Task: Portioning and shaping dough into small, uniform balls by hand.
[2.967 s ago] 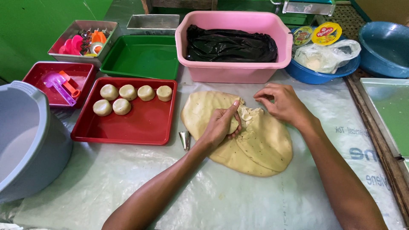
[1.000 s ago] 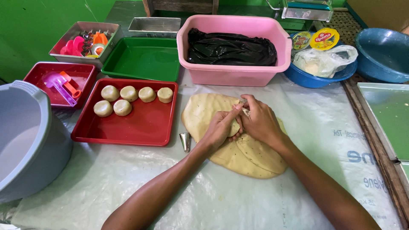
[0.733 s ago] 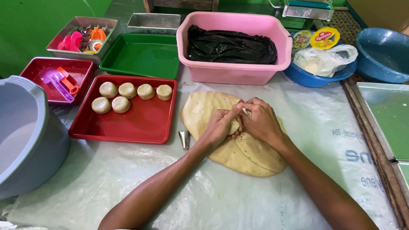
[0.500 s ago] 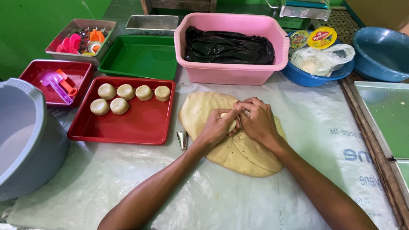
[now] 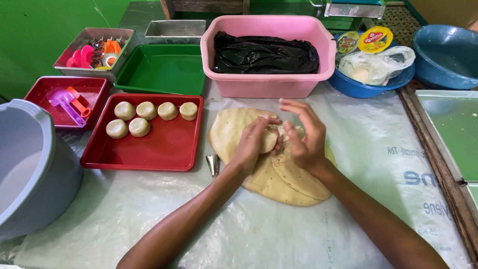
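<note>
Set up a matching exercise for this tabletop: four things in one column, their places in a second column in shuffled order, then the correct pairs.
Things
1. dough rounds
2. black plastic bag
3. small metal cone
4. flat dough sheet

Places
A. inside the pink tub
B. under both hands, left hand and right hand
C. on the red tray
D. on the table cover between the red tray and the dough sheet

Pairs: 1-C, 2-A, 3-D, 4-B
</note>
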